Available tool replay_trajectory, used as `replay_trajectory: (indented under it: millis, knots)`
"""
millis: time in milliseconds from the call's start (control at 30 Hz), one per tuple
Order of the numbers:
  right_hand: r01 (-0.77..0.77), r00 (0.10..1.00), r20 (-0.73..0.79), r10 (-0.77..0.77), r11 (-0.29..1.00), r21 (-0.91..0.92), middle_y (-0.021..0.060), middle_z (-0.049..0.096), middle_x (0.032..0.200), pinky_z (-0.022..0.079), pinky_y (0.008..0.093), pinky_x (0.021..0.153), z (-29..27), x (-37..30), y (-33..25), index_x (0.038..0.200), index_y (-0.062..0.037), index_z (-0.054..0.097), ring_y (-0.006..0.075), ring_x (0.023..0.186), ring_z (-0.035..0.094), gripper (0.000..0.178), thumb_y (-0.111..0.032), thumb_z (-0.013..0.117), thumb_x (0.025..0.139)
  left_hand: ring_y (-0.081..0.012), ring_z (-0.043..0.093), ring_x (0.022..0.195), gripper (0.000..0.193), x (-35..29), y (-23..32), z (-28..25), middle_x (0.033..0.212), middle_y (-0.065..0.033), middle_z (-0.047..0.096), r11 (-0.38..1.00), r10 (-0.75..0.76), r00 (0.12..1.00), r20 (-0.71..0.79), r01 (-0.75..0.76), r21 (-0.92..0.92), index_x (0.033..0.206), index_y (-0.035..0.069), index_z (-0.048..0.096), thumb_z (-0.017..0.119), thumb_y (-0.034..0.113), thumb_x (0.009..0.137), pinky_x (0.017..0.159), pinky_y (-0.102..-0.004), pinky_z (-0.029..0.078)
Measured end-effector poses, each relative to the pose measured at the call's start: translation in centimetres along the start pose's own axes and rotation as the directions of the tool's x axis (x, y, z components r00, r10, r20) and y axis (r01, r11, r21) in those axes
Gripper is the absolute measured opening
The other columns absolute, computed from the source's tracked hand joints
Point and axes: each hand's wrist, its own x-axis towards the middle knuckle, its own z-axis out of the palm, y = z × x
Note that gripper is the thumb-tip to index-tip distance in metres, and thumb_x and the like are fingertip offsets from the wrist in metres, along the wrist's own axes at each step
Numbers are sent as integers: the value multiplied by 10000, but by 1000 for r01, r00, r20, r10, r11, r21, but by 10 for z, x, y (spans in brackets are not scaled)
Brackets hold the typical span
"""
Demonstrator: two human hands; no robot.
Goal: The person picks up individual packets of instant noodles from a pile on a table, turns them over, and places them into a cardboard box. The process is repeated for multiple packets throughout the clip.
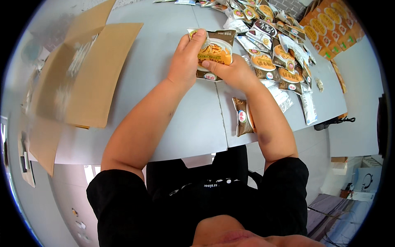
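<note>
A brown and orange drink pouch (218,47) with a picture on its front is held over the table between both hands. My left hand (184,59) is closed on its left side, the thumb near the top corner. A small pale, shiny piece shows beside that thumb; I cannot make out what it is. My right hand (235,75) grips the pouch's lower right, thumb lying across the front. The fingers behind the pouch are hidden. Another brown pouch (243,117) lies near the front edge, partly covered by my right forearm.
An opened cardboard box (108,78) with blurred whitish contents stands at the left, flaps spread. A heap of similar pouches (263,61) covers the table's right and far right. Orange printed cartons (329,26) stand beyond it. A seam crosses the grey table (181,131).
</note>
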Motion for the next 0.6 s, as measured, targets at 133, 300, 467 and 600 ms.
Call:
replay_trajectory:
  millis: [133, 300, 467, 600]
  knots:
    - [67, 998, 3, -67, 997, 48, 53, 682, 1032, 493, 293, 827, 4, 0, 9, 1124, -30, 658, 126, 944, 615, 375, -287, 722, 858, -150, 603, 859, 421, 7, 2, -3, 958, -79, 592, 993, -111, 992, 60, 113, -26, 1061, 11, 536, 579, 413, 943, 739, -293, 509]
    - [126, 992, 1, -126, 990, 56, 51, 690, 948, 492, 294, 764, 7, -3, 10, 1099, -32, 672, 112, 843, 606, 378, -306, 732, 846, -162, 618, 877, 460, 10, 6, -1, 985, -88, 606, 977, -201, 979, 32, 202, -62, 1056, -8, 545, 555, 440, 952, 762, -311, 525]
    - [163, 987, -28, -160, 972, 169, 48, 685, 983, 490, 284, 798, 7, -2, 12, 1102, -14, 665, 111, 885, 608, 365, -286, 717, 864, -160, 627, 877, 489, 7, 14, 1, 1017, -102, 617, 952, -225, 968, 109, 243, -187, 1088, -18, 550, 554, 452, 951, 777, -308, 527]
    - [174, 982, 36, -187, 958, 227, 66, 660, 1094, 481, 291, 870, 1, 0, 13, 1160, 6, 624, 137, 997, 598, 362, -227, 687, 891, -169, 640, 891, 501, 6, 6, -1, 1029, -106, 628, 989, -145, 984, 103, 142, 38, 1081, -17, 557, 552, 466, 947, 792, -313, 532]
